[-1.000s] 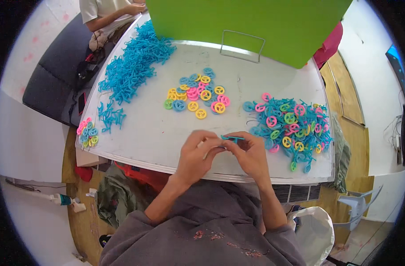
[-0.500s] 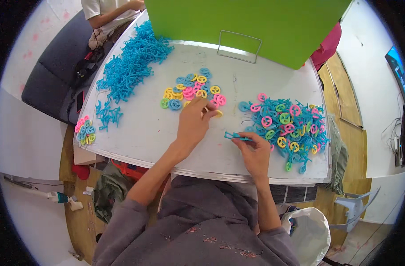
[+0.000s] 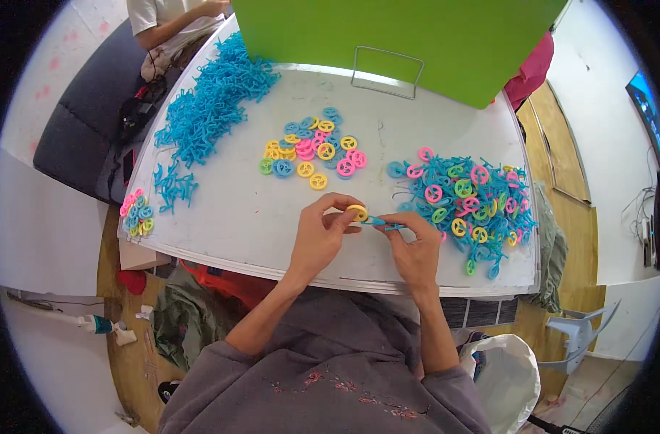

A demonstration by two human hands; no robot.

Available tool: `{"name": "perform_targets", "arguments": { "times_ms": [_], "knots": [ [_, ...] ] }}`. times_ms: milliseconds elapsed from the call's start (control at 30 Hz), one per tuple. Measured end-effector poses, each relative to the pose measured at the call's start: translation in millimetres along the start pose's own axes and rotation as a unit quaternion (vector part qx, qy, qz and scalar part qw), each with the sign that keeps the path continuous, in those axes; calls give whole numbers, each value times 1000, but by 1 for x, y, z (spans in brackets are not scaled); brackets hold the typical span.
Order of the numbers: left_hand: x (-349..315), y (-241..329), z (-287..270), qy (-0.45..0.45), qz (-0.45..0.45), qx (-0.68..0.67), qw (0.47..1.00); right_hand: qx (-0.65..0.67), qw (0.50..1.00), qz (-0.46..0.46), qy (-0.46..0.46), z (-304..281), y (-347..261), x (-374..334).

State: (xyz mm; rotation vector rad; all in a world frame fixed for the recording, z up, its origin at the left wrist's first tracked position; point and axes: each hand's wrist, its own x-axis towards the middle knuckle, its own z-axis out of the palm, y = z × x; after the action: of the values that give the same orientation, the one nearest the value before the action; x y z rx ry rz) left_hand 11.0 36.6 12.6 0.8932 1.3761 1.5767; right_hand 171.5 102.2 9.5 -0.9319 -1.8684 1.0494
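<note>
Between the thumb and fingers of my left hand (image 3: 320, 237) is a small yellow plastic wheel (image 3: 358, 213). My right hand (image 3: 417, 253) pinches a blue forked plastic piece (image 3: 382, 223), its far end at the wheel. Whether the two are joined cannot be made out. Beyond my hands lies a loose group of yellow, pink, blue and green wheels (image 3: 305, 154). To the right of my right hand is a heap of blue pieces with coloured wheels (image 3: 460, 206) among them, many apparently fitted together.
A big pile of blue forked pieces (image 3: 211, 101) covers the table's (image 3: 229, 224) far left, with a smaller cluster (image 3: 175, 187) nearer. Several wheels (image 3: 138, 213) sit at the left edge. A green panel (image 3: 402, 43) with a wire loop (image 3: 386, 92) stands behind. Another person's arm (image 3: 177, 30) shows at the far left.
My left hand has come back from the loose wheels with a yellow wheel, bringing it to the blue piece. My right hand has stayed nearly in place.
</note>
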Motion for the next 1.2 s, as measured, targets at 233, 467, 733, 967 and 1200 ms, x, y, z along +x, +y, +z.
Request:
{"name": "perform_targets", "arguments": {
  "times_ms": [233, 467, 733, 967, 1200],
  "knots": [
    [0, -4, 7, -17, -23, 3, 1000, 6, 999, -2, -32, 0, -2, 0],
    [-1, -6, 15, 19, -4, 56, 998, 35, 996, 75, -38, 1, 4, -1],
    [2, -2, 11, 8, -68, -1, 998, 66, 985, 144, -62, -1, 4, -2],
    [-4, -17, 20, 9, 78, 33, 996, 7, 977, 204, -65, -4, 7, 5],
    [-9, -12, 24, 43, 92, 16, 995, 214, 946, 234, -66, -2, 6, 4]
  ]
}}
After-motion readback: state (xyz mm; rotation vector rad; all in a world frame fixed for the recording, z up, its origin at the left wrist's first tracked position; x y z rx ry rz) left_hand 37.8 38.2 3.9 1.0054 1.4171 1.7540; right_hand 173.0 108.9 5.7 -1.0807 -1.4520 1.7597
